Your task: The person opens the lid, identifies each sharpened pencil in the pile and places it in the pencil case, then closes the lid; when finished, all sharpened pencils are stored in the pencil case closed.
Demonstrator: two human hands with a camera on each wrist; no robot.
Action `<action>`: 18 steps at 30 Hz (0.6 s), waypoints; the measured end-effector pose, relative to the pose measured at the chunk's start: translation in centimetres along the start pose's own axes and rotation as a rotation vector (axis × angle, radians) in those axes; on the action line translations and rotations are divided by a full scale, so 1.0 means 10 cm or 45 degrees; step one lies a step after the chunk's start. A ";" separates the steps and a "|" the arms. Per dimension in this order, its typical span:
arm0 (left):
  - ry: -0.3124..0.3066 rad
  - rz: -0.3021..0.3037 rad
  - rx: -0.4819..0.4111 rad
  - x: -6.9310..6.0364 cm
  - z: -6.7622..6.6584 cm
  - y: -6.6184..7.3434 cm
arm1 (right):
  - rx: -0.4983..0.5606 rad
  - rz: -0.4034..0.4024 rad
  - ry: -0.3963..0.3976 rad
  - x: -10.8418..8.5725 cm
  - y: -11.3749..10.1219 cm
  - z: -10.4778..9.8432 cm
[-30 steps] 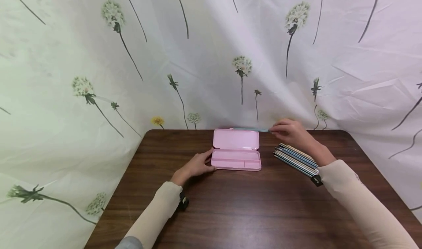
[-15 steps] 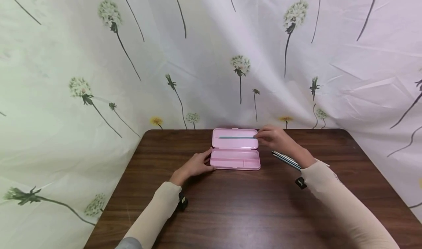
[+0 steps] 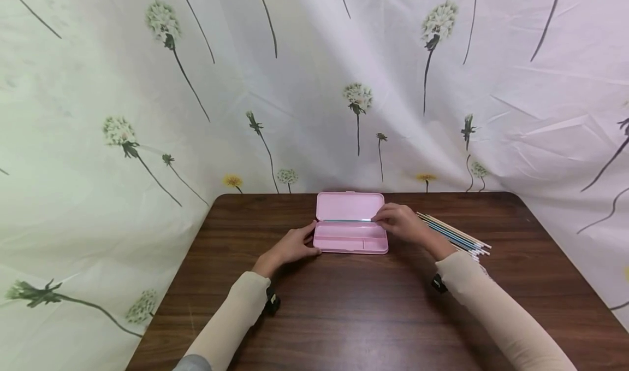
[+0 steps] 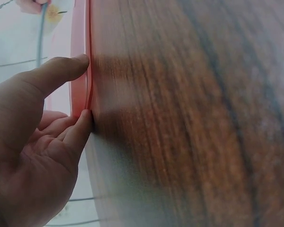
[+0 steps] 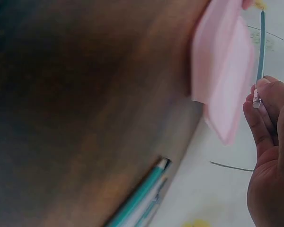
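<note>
A pink pencil case (image 3: 350, 205) lies open near the table's far edge, its lid folded back. My left hand (image 3: 293, 245) holds the case's left end, thumb at the front edge and fingers along the side, as the left wrist view shows. Between thumb and fingers of my right hand (image 3: 402, 222) is a teal pencil (image 5: 261, 47), pinched near its white eraser end. The pencil is level above the case, along the line between lid and base. No pencils show in the base's compartments (image 3: 344, 233).
Several loose pencils (image 3: 459, 235) lie in a slanted bundle on the brown table (image 3: 344, 311), right of the case and partly behind my right forearm. A floral white cloth (image 3: 314, 114) hangs directly behind the table.
My right hand has carried the teal pencil leftward from behind the lid's right side, then down toward me over the case. My left hand has stayed at the case's left end.
</note>
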State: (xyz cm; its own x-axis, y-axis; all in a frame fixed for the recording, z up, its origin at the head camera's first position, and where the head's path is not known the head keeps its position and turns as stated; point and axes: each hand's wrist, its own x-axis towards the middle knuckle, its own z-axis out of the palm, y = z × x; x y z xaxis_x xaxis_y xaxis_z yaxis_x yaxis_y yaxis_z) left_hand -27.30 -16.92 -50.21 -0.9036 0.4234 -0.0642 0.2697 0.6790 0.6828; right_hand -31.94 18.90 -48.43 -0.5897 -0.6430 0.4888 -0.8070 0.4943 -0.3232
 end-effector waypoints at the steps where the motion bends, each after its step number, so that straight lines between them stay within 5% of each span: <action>1: 0.003 0.007 -0.002 0.00 0.00 0.00 | 0.004 0.019 -0.016 -0.02 0.01 0.02; 10: -0.001 0.007 -0.006 0.01 0.01 0.00 | 0.060 0.148 -0.153 -0.10 0.09 0.17; 18: 0.011 0.007 0.003 0.01 0.01 0.01 | 0.054 0.120 -0.237 -0.06 0.05 0.22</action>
State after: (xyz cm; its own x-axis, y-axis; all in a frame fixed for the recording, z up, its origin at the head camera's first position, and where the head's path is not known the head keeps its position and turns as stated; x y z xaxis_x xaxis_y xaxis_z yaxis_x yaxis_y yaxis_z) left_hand -27.30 -16.79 -50.21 -0.9049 0.4222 -0.0543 0.2756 0.6782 0.6812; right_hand -32.10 18.27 -50.64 -0.6554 -0.6941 0.2978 -0.7464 0.5348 -0.3960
